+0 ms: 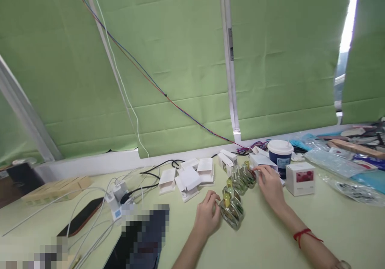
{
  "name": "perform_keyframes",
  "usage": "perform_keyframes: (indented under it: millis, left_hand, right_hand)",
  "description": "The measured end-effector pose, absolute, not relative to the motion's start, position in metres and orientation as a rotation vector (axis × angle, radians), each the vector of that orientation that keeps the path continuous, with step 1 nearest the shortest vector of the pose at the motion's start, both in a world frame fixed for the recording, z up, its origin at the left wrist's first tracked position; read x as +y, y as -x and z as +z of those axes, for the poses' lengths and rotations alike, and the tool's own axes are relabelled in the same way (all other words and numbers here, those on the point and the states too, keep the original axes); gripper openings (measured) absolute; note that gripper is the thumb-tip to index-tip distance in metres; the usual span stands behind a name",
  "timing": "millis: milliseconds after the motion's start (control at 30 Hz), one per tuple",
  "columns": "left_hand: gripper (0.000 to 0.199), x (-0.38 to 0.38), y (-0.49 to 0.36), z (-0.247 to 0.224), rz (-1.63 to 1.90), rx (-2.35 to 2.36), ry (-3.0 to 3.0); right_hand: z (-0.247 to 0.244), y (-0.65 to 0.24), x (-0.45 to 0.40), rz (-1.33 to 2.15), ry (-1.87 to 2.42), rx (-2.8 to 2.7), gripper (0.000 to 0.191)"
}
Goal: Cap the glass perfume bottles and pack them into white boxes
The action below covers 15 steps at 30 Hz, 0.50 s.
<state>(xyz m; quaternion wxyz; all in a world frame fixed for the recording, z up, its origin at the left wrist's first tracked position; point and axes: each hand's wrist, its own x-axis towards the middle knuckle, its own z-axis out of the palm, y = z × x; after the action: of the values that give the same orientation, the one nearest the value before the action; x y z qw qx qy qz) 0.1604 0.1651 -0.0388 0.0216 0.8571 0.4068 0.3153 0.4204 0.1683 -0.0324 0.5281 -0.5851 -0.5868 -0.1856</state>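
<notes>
Several clear glass perfume bottles [231, 214] with gold caps stand close together in a slanting row. At the near end, my left hand [207, 214] rests to the left of the front bottle. Its fingers are bent, with a gap between thumb and forefinger and nothing visible in it; the fingertips are close to the glass. My right hand [270, 184] reaches the far end from the right. Its fingertips close on the edge of a reddish perfume bottle [252, 176], which they partly hide. A red string bracelet is on the right wrist.
Opened white cartons [189, 177] lie behind the bottles. A lidded paper cup [280, 154] and a white box [300, 179] stand at the right, beside plastic bags [333, 162]. Leftward are a plugged charger with cables [116, 202], a dark phone [82, 217] and brown boxes [57, 190].
</notes>
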Motion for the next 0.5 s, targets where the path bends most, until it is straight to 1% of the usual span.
perform_keyframes:
  millis: [100,267,400,500]
  left_hand:
    - [0.025,0.169,-0.159,-0.042,0.965,1.179,-2.723]
    - [0.033,0.164,-0.161,-0.044,0.828,1.154,-2.884]
    - [0.030,0.160,-0.163,-0.039,0.741,1.235,-2.835]
    - [0.028,0.160,-0.162,-0.037,0.726,1.290,-2.767]
  right_hand:
    - [-0.043,-0.422,0.169,-0.562,1.469,-1.411,0.025]
    - [-0.051,-0.426,0.160,-0.731,1.731,-1.289,0.022]
    - [-0.053,-0.428,0.156,-0.786,1.784,-1.349,0.021]
    - [-0.060,-0.430,0.159,-0.782,1.743,-1.421,0.025]
